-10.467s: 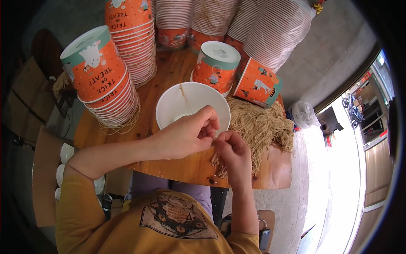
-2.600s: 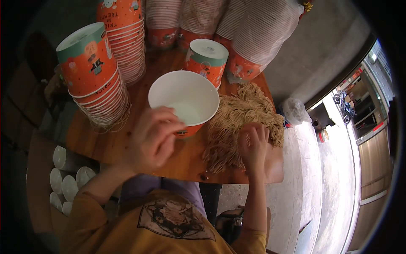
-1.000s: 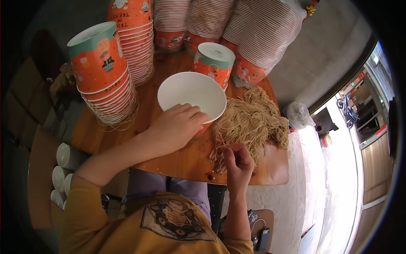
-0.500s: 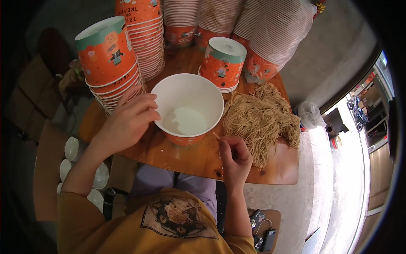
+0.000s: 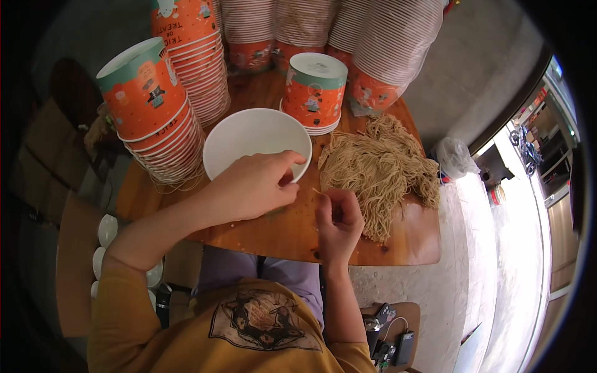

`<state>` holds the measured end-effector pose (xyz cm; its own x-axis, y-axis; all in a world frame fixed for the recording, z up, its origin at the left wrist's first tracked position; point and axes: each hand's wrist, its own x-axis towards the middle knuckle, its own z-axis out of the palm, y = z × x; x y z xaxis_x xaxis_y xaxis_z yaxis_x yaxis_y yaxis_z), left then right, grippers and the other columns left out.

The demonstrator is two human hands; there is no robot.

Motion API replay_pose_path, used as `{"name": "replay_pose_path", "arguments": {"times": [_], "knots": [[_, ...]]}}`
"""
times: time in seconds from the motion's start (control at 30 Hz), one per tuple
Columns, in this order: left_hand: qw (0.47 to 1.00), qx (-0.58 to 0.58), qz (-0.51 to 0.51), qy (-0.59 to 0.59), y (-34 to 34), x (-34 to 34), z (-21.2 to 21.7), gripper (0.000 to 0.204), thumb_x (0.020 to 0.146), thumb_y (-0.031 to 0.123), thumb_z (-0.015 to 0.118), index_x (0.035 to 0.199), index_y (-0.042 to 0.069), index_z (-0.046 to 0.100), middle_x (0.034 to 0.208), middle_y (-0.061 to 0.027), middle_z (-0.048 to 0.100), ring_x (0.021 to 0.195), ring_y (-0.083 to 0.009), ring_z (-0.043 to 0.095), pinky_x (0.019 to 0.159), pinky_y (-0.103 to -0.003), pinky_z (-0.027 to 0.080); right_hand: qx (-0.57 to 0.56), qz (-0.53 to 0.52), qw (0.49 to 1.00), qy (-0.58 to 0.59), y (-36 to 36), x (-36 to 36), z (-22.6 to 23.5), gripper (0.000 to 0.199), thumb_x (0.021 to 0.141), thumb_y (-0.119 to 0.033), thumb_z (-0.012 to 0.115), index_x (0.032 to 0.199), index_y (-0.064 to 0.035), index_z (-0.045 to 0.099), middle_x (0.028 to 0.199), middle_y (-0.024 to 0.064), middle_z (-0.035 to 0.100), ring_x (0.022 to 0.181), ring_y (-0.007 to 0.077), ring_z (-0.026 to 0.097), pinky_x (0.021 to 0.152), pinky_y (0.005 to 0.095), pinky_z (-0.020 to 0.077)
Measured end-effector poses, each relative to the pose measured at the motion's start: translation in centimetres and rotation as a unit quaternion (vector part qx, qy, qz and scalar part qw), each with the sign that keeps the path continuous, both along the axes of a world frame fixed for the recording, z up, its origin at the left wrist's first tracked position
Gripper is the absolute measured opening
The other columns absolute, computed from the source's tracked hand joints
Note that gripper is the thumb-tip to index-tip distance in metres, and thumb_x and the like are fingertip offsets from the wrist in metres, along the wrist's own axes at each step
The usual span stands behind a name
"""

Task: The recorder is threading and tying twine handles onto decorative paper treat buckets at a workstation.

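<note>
Head view: upright on the worktop (image 5: pixel 273 241), a white-lined paper bucket (image 5: pixel 239 133), its inside partly hidden by the left hand (image 5: pixel 255 183), fingers curled at the near rim, any grip impossible to tell. Just to the right, in the pinched fingers of the right hand (image 5: pixel 339 217), a thin strand of cord (image 5: pixel 318 191); beside that, a heap of tan cord (image 5: pixel 380 168). Farther left, an upside-down stack of orange buckets (image 5: pixel 152 121); behind, plastic-wrapped stacks (image 5: pixel 395 53).
</note>
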<state>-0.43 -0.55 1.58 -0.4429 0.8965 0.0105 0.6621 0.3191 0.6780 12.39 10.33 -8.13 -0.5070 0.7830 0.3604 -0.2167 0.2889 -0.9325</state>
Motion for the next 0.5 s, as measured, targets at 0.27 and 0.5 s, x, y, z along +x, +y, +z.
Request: {"name": "replay_pose_path", "arguments": {"times": [0.27, 0.5], "knots": [[0.996, 0.052, 0.011, -0.073, -3.2, -0.8, 1.2, 0.041, 0.084, 0.005, 0.053, 0.125, 0.003, 0.057, 0.081, -0.0085, 0.064, 0.072, -0.0153, 0.063, 0.063, -0.031, 0.051, 0.051, 0.048, 0.997, 0.039, -1.2, -1.8, 1.7, 0.008, 0.082, 0.004, 0.064, 0.083, 0.0014, 0.057, 0.078, 0.0058, 0.055, 0.064, 0.0107, 0.057, 0.059, 0.0256, 0.0486], [0.995, 0.056, 0.002, -0.078, -4.5, -0.9, 2.1, 0.046, 0.084, 0.001, 0.05, 0.129, 0.005, 0.056, 0.082, -0.0041, 0.059, 0.071, -0.0101, 0.058, 0.065, -0.026, 0.051, 0.117, 0.041, 0.991, 0.056, -2.4, -3.0, 2.5, 0.009, 0.081, 0.005, 0.065, 0.082, 0.0006, 0.056, 0.077, 0.0057, 0.055, 0.064, 0.0116, 0.058, 0.058, 0.026, 0.0486]]}}
